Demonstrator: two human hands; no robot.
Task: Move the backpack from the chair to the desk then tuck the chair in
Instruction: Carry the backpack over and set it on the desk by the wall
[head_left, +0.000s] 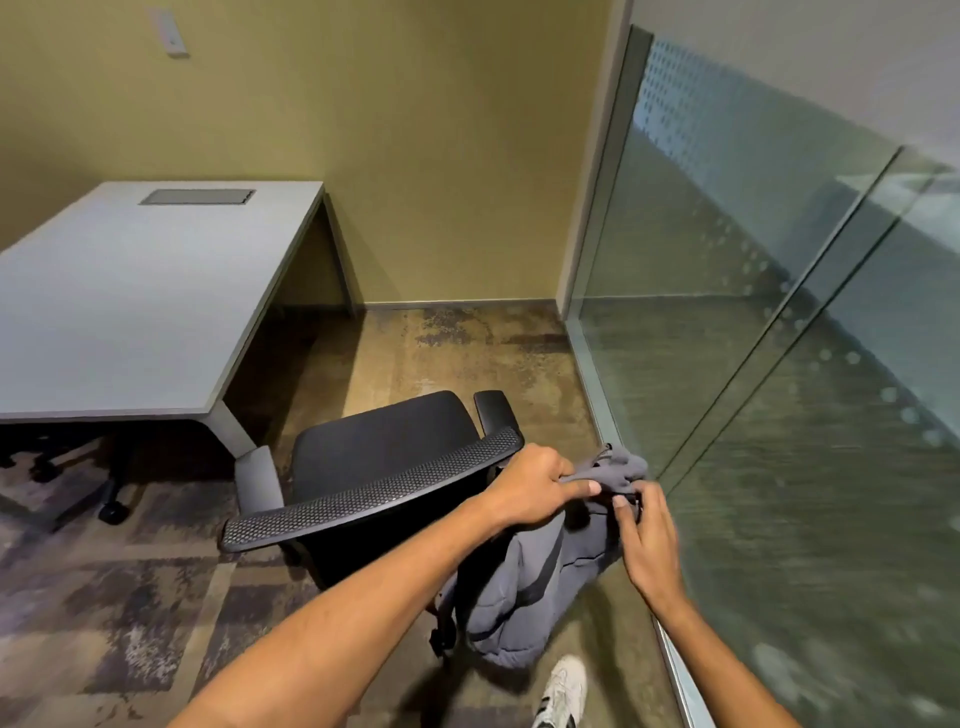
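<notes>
Grey backpack (524, 587) hangs in the air at the lower right, behind the chair (374, 467) and just beside the glass wall (753, 338). It is off the seat and not on the worktop (130, 291). Its bottom hangs above the floor (156, 597), close to a white shoe (563, 688) at the lower edge of view.

Left hand (535, 488): grip clamped on the bunched fabric at the top of the backpack, fingers curled, thumb pressed flat over the cloth. The forearm crosses in front of the chair's backrest.

Right hand (647, 540): fingertips on the same top fold, just beside the left thumb. Fingers are bent and pinched on the fabric, so this grip also reads as closed on the backpack; slight blur here.

The chair is black, with a perforated top rail on the backrest and two armrests. Its seat is bare. It stands pulled out from the worktop, well apart from its near corner, angled toward the yellow wall (415, 156).

The worktop is pale grey with a metal cable hatch (197, 196) near its far edge. Casters of another chair (111, 512) show under its near end. The floor is patterned carpet in brown and grey.
</notes>
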